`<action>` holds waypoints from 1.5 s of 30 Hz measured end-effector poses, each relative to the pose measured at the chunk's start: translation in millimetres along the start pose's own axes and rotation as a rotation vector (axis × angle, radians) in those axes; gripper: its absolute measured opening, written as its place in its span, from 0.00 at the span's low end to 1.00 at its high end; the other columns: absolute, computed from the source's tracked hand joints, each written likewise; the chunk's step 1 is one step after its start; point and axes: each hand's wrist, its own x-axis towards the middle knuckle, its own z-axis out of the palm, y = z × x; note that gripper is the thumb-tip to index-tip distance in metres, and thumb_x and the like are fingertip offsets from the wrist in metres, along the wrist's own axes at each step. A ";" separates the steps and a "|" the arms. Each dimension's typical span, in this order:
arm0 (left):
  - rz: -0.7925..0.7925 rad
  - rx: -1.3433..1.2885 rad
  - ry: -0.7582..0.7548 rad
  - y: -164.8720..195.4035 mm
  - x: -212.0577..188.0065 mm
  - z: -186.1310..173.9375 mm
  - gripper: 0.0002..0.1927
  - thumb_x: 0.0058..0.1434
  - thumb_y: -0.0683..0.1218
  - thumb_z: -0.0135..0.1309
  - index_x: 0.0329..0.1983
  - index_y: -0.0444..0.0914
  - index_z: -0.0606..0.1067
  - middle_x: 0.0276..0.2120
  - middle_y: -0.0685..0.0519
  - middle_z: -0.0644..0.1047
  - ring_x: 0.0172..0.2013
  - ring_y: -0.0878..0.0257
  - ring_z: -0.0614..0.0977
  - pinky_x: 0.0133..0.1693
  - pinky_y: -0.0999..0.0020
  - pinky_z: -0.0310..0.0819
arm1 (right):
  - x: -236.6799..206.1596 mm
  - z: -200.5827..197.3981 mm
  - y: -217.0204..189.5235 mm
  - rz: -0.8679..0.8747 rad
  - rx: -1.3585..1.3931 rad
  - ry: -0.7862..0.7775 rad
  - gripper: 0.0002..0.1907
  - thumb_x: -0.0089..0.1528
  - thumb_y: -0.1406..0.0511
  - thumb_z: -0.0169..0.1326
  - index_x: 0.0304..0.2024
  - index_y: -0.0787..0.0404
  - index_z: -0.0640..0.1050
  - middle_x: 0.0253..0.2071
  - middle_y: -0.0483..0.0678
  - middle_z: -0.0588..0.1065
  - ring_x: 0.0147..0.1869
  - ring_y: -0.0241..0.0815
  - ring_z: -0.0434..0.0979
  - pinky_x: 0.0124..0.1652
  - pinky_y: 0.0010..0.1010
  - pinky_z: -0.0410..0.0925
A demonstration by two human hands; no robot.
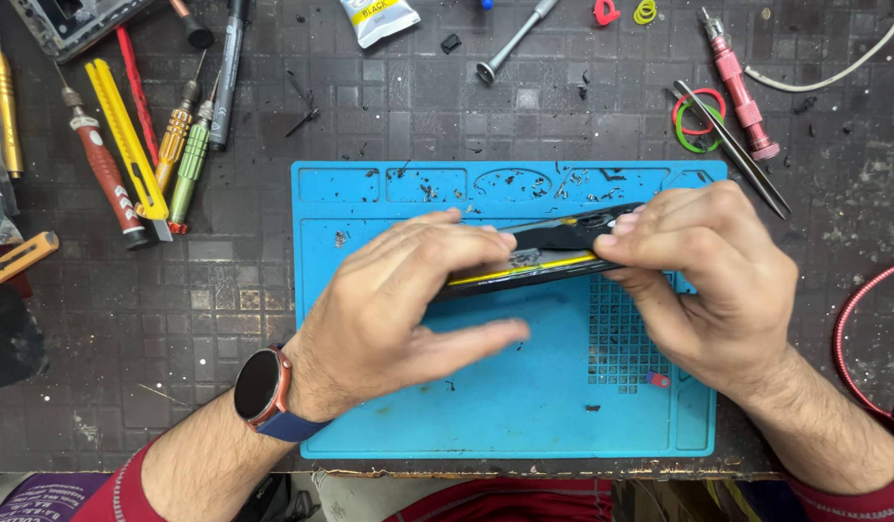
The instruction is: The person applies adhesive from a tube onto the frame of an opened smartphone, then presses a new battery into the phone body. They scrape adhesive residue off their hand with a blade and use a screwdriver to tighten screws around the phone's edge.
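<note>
Both my hands hold a black smartphone (553, 253) edge-on above a blue repair mat (505, 406). A yellow strip runs along the phone's side. My left hand (408, 300), with a round watch on its wrist, grips the phone's left end with thumb and fingers. My right hand (708, 280) pinches the phone's right end, fingertips on its top edge. The phone's face is hidden from this angle.
Several screwdrivers (181, 145) and a yellow utility knife (128, 140) lie at the left. Tweezers (732, 159), a pink driver (742, 92) and rubber bands (698, 121) lie at the upper right. A glue tube (377, 17) and a silver driver (513, 39) sit at the top. A red cable (853, 319) curves at the right.
</note>
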 end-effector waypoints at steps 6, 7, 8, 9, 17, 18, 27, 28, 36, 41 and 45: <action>-0.083 -0.083 0.034 -8.5 -7.7 1.0 0.18 0.61 0.37 0.66 0.53 0.36 0.75 0.52 0.50 0.82 0.55 0.56 0.85 0.62 0.60 0.78 | -4.0 1.3 2.8 0.041 0.238 0.095 0.11 0.62 0.77 0.60 0.42 0.63 0.73 0.43 0.50 0.72 0.53 0.42 0.81 0.57 0.39 0.78; -0.059 -0.125 0.049 -8.8 -9.7 0.1 0.18 0.62 0.35 0.65 0.53 0.36 0.75 0.53 0.50 0.81 0.55 0.56 0.85 0.63 0.60 0.79 | -4.6 2.7 2.3 0.074 0.322 0.088 0.11 0.61 0.77 0.59 0.42 0.63 0.72 0.44 0.49 0.72 0.54 0.42 0.80 0.59 0.40 0.77; -0.034 -0.169 0.063 -8.7 -11.6 -0.6 0.17 0.64 0.34 0.64 0.54 0.35 0.76 0.53 0.50 0.81 0.55 0.56 0.85 0.64 0.59 0.80 | -5.2 5.2 0.9 0.110 0.406 0.081 0.12 0.60 0.77 0.57 0.43 0.63 0.72 0.44 0.49 0.72 0.55 0.43 0.80 0.60 0.40 0.76; -0.004 -0.193 0.089 -8.6 -12.3 -0.6 0.16 0.63 0.34 0.65 0.53 0.35 0.76 0.53 0.49 0.81 0.54 0.56 0.85 0.62 0.59 0.81 | -5.3 5.9 0.1 0.147 0.488 0.073 0.13 0.59 0.77 0.56 0.44 0.63 0.71 0.45 0.49 0.72 0.56 0.43 0.80 0.62 0.41 0.75; 0.200 -0.225 0.094 7.2 -9.3 -13.7 0.15 0.58 0.35 0.64 0.47 0.35 0.75 0.46 0.47 0.80 0.50 0.53 0.85 0.57 0.55 0.83 | 1.6 9.2 -9.1 -0.045 0.130 -0.081 0.22 0.53 0.79 0.62 0.48 0.65 0.73 0.50 0.53 0.76 0.57 0.54 0.79 0.62 0.46 0.71; 0.227 -0.206 0.069 8.5 -8.9 -14.0 0.14 0.58 0.36 0.64 0.47 0.35 0.75 0.46 0.47 0.80 0.50 0.53 0.84 0.56 0.55 0.83 | 0.1 8.7 -12.9 -0.050 0.125 -0.075 0.24 0.51 0.79 0.62 0.49 0.66 0.73 0.48 0.54 0.75 0.55 0.55 0.79 0.61 0.48 0.71; 0.299 -0.108 -0.038 9.6 -6.6 1.3 0.16 0.61 0.36 0.64 0.52 0.37 0.78 0.51 0.50 0.79 0.55 0.55 0.83 0.58 0.57 0.81 | -18.3 11.6 -16.8 -0.292 0.224 0.004 0.18 0.55 0.74 0.65 0.47 0.62 0.76 0.47 0.50 0.76 0.53 0.55 0.82 0.53 0.45 0.79; 0.251 -0.088 0.004 9.4 -5.5 6.6 0.17 0.63 0.36 0.64 0.54 0.38 0.77 0.52 0.52 0.79 0.57 0.55 0.83 0.60 0.59 0.80 | -19.0 11.1 -15.1 -0.275 0.276 0.007 0.18 0.56 0.73 0.64 0.47 0.62 0.75 0.48 0.50 0.76 0.54 0.56 0.82 0.54 0.48 0.79; 0.112 0.045 0.026 6.2 -6.1 8.8 0.18 0.54 0.34 0.63 0.48 0.37 0.77 0.45 0.53 0.81 0.47 0.56 0.83 0.52 0.58 0.77 | -20.6 14.5 -17.5 -0.048 0.638 0.029 0.19 0.63 0.66 0.62 0.51 0.62 0.69 0.51 0.53 0.73 0.56 0.55 0.80 0.58 0.45 0.76; 0.164 0.208 0.079 9.9 -8.4 -6.3 0.15 0.62 0.42 0.69 0.51 0.47 0.81 0.42 0.61 0.80 0.40 0.65 0.80 0.41 0.68 0.72 | -15.0 7.0 -17.5 0.037 0.570 0.105 0.25 0.61 0.59 0.63 0.50 0.66 0.66 0.52 0.54 0.72 0.57 0.50 0.77 0.61 0.41 0.73; 0.177 0.266 0.049 7.0 -7.2 -8.0 0.14 0.56 0.48 0.71 0.44 0.44 0.82 0.36 0.61 0.80 0.32 0.63 0.78 0.34 0.65 0.69 | -8.1 7.5 -18.9 -0.038 0.391 0.100 0.23 0.59 0.63 0.66 0.49 0.67 0.71 0.48 0.54 0.76 0.55 0.50 0.80 0.54 0.38 0.76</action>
